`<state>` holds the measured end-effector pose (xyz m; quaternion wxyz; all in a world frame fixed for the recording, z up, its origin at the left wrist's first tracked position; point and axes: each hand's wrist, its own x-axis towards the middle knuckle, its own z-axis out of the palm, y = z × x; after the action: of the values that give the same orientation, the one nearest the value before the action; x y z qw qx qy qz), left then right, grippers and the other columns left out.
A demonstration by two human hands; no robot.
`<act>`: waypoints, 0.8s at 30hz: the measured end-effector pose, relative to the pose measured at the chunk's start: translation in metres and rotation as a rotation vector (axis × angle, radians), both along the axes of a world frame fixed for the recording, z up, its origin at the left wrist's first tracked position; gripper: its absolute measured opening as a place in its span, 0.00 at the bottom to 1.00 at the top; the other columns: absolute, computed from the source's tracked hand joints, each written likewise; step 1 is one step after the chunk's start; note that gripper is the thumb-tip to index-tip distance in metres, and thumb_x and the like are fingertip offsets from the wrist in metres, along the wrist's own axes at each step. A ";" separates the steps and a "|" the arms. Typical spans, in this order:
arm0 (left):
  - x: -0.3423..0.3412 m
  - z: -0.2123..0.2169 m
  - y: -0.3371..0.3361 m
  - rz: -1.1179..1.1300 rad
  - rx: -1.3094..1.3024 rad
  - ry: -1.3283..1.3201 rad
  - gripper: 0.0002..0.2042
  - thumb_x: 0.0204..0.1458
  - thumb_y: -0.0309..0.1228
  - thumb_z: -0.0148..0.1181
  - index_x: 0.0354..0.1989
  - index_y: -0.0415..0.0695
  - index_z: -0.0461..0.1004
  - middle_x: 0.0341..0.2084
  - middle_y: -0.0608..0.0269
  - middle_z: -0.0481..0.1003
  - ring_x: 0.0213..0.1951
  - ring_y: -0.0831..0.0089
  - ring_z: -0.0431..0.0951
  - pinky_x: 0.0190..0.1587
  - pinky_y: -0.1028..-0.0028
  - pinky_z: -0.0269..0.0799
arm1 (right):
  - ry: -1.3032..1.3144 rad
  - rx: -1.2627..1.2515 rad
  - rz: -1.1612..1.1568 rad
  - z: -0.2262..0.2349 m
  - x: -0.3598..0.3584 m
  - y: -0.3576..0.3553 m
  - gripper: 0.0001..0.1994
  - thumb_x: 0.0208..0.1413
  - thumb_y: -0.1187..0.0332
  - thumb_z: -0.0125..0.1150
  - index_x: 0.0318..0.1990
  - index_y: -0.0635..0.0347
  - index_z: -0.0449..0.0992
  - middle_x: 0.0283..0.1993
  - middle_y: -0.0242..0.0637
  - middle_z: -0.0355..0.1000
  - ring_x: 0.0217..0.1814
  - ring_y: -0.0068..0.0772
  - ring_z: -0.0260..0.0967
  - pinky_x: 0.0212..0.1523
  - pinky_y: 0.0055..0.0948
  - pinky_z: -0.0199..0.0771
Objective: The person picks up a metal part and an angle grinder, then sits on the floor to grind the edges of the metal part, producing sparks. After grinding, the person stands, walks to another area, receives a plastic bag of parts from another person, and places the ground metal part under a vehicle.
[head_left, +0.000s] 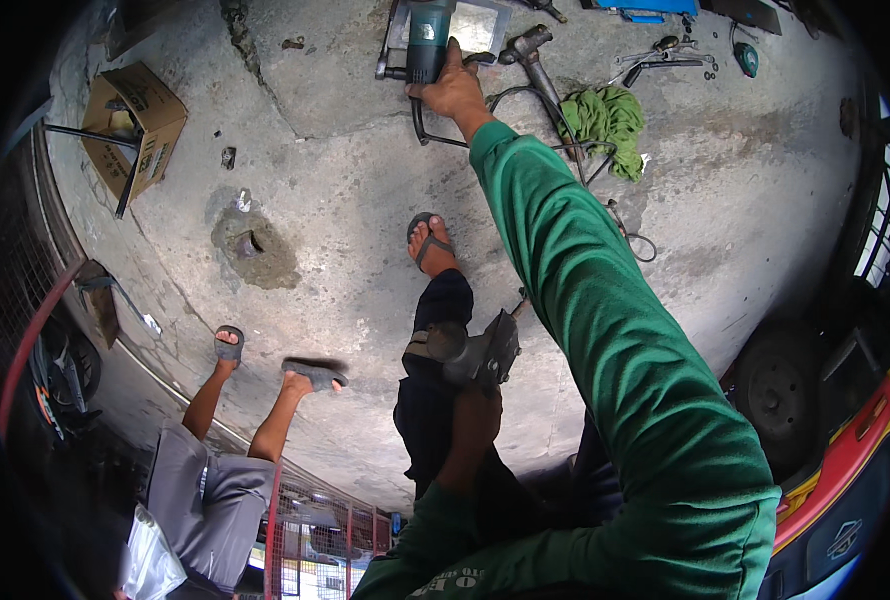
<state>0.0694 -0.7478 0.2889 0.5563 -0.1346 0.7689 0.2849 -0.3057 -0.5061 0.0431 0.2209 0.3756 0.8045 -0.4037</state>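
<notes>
My right arm, in a green sleeve, reaches far forward over the concrete floor. My right hand [453, 95] is closed round the rear end of a teal and black angle grinder [427, 45], with a black cord trailing from it. Close to my body, my left hand [473, 418] grips a dark grey metal part [480, 352] with a rounded end, held beside my leg. Shadow hides most of the left fingers. To the right of the grinder lies a hammer [528, 44], and a crumpled green cloth [605, 122] rests beside its handle.
A cardboard box [163, 130] with metal bars stands at the far left. Another person in grey shorts [215, 490] stands near left. Several wrenches [670, 52] lie far right. A hole [249, 245] breaks the floor. A vehicle wheel [770, 400] is at the right.
</notes>
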 end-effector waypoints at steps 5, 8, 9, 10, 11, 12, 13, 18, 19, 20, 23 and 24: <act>-0.014 -0.005 0.016 0.200 0.131 -0.068 0.13 0.60 0.33 0.58 0.27 0.36 0.74 0.18 0.44 0.75 0.24 0.46 0.79 0.28 0.50 0.69 | 0.002 -0.027 0.173 0.109 0.117 0.041 0.55 0.47 0.49 0.77 0.77 0.56 0.47 0.71 0.67 0.60 0.74 0.67 0.58 0.73 0.44 0.61; -0.001 -0.024 0.028 0.254 0.173 -0.016 0.12 0.58 0.31 0.58 0.25 0.36 0.74 0.17 0.44 0.74 0.24 0.47 0.79 0.28 0.51 0.68 | -0.050 0.006 0.312 0.179 0.211 0.078 0.46 0.48 0.51 0.77 0.71 0.62 0.61 0.70 0.60 0.63 0.72 0.60 0.62 0.69 0.46 0.65; 0.004 -0.033 0.032 0.278 0.182 0.013 0.12 0.58 0.31 0.58 0.25 0.36 0.74 0.16 0.44 0.74 0.23 0.48 0.79 0.28 0.52 0.68 | -0.150 -0.021 0.316 0.218 0.227 0.084 0.43 0.48 0.52 0.76 0.68 0.63 0.65 0.67 0.60 0.66 0.71 0.59 0.63 0.68 0.46 0.66; 0.011 -0.042 0.034 0.291 0.197 0.030 0.12 0.58 0.31 0.58 0.25 0.36 0.74 0.15 0.46 0.73 0.21 0.50 0.79 0.26 0.53 0.68 | -0.236 -0.041 0.324 0.245 0.245 0.095 0.39 0.49 0.53 0.76 0.65 0.64 0.68 0.63 0.59 0.70 0.67 0.58 0.68 0.66 0.45 0.69; 0.008 -0.038 0.044 0.328 0.215 0.006 0.12 0.58 0.30 0.58 0.25 0.36 0.74 0.15 0.48 0.73 0.20 0.53 0.78 0.24 0.55 0.68 | -0.228 -0.048 0.339 0.268 0.272 0.106 0.37 0.50 0.56 0.75 0.64 0.66 0.69 0.62 0.58 0.72 0.60 0.54 0.75 0.61 0.43 0.74; 0.004 -0.034 0.053 0.374 0.226 -0.010 0.12 0.59 0.30 0.58 0.24 0.36 0.74 0.14 0.51 0.73 0.18 0.56 0.77 0.23 0.57 0.67 | -0.279 -0.115 0.255 0.289 0.290 0.114 0.35 0.51 0.58 0.74 0.64 0.68 0.70 0.62 0.57 0.72 0.53 0.50 0.80 0.57 0.40 0.77; -0.011 -0.016 0.065 0.431 0.241 -0.075 0.12 0.59 0.30 0.58 0.24 0.37 0.74 0.13 0.54 0.73 0.16 0.60 0.76 0.21 0.59 0.66 | -0.260 -0.140 0.228 0.296 0.322 0.126 0.34 0.53 0.53 0.73 0.63 0.62 0.71 0.56 0.53 0.77 0.56 0.51 0.77 0.59 0.41 0.75; -0.033 0.002 0.131 0.475 0.248 -0.173 0.07 0.62 0.29 0.56 0.34 0.39 0.74 0.15 0.66 0.70 0.15 0.76 0.69 0.18 0.70 0.63 | -0.384 -0.275 0.392 0.306 0.406 0.177 0.32 0.52 0.53 0.74 0.60 0.64 0.73 0.53 0.52 0.79 0.54 0.51 0.78 0.56 0.41 0.78; -0.028 -0.006 0.146 0.443 0.275 -0.148 0.07 0.62 0.29 0.56 0.35 0.38 0.74 0.15 0.66 0.70 0.14 0.76 0.69 0.18 0.70 0.63 | -0.416 -0.331 0.459 0.296 0.419 0.194 0.32 0.52 0.52 0.73 0.60 0.63 0.73 0.53 0.52 0.79 0.54 0.51 0.78 0.56 0.41 0.77; -0.026 -0.010 0.164 0.454 0.283 -0.142 0.08 0.62 0.29 0.56 0.33 0.38 0.74 0.15 0.65 0.70 0.14 0.74 0.69 0.18 0.69 0.63 | -0.450 -0.389 0.540 0.281 0.430 0.214 0.32 0.53 0.52 0.73 0.60 0.63 0.73 0.52 0.52 0.79 0.55 0.52 0.78 0.56 0.42 0.77; -0.031 -0.015 0.252 0.507 0.313 -0.152 0.11 0.63 0.32 0.59 0.31 0.38 0.73 0.14 0.64 0.70 0.13 0.72 0.70 0.17 0.66 0.64 | -0.497 -0.391 0.859 0.226 0.450 0.291 0.29 0.54 0.51 0.70 0.57 0.60 0.75 0.52 0.50 0.79 0.57 0.54 0.76 0.58 0.45 0.75; -0.033 -0.015 0.281 0.537 0.300 -0.169 0.13 0.63 0.35 0.60 0.31 0.38 0.74 0.14 0.64 0.70 0.12 0.73 0.69 0.17 0.67 0.63 | -0.455 -0.334 0.947 0.219 0.444 0.316 0.25 0.54 0.51 0.69 0.52 0.59 0.78 0.50 0.49 0.80 0.55 0.54 0.76 0.56 0.46 0.76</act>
<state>0.0366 -0.4664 0.2743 0.5367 -0.2724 0.6065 0.5196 0.1384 -0.1904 0.2618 0.6033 0.0103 0.7424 -0.2911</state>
